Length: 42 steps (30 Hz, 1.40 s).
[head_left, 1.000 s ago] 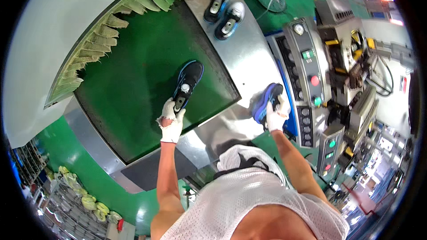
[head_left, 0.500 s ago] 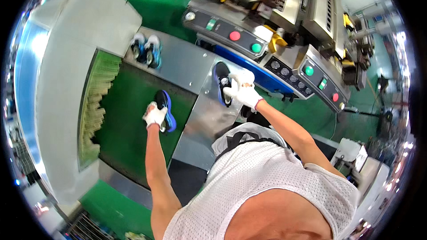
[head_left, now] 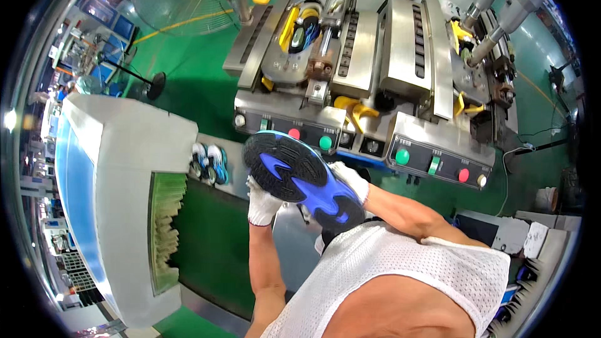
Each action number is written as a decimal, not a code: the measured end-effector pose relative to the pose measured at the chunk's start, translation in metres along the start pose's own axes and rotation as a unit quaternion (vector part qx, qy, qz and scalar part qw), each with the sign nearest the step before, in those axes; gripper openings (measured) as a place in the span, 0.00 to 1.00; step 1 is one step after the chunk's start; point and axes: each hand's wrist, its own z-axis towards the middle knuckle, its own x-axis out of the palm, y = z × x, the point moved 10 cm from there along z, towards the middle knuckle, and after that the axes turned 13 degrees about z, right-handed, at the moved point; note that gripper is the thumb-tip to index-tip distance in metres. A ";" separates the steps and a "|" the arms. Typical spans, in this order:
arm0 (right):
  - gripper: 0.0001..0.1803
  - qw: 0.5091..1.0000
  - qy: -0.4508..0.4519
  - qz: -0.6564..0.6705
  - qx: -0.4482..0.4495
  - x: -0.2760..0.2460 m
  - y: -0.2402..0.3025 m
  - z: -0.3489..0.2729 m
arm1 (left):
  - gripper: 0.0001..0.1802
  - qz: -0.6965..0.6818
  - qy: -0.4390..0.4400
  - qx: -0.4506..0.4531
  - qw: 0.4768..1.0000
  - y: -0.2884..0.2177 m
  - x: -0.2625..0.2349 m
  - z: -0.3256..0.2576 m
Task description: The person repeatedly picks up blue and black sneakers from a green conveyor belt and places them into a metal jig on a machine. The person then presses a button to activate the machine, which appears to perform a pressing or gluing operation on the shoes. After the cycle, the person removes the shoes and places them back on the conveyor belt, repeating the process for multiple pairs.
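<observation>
A sports shoe point(head_left: 294, 178) is lifted in front of me, its sole turned up: black tread with a blue-violet middle. My left hand point(head_left: 263, 204), in a white knit glove, grips it along the left edge near the broad forepart. On the other side my right hand point(head_left: 352, 183), gloved too, holds it toward the heel. Both hands' fingers are partly hidden behind the sole. The shoe's upper cannot be seen. Whether a second shoe is behind it, I cannot tell.
A pair of blue, white and black shoes point(head_left: 210, 164) stands on the metal ledge. Left is a white machine housing point(head_left: 125, 200) with a fringed opening beside a green belt point(head_left: 210, 244). Ahead stands a metal press machine point(head_left: 400, 56) with button panels point(head_left: 438, 161); a shoe point(head_left: 305, 31) sits in it.
The shoe at my left hand's spot on the green belt is gone from there. Both hands have come together around one raised shoe, sole up. My view has shifted toward the press machine.
</observation>
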 end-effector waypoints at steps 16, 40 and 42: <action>0.51 0.928 -0.051 -0.166 -0.331 0.055 0.158 -0.165 | 0.40 0.336 -0.027 -0.015 0.941 0.033 0.149 0.443; 0.17 0.825 -0.261 -0.339 -0.369 0.124 0.319 0.154 | 0.30 0.213 -0.121 -0.193 0.950 0.088 -0.073 0.051; 0.18 0.751 -0.358 -0.400 -0.383 0.096 0.389 0.190 | 0.28 0.229 -0.101 -0.300 0.921 0.128 -0.067 -0.013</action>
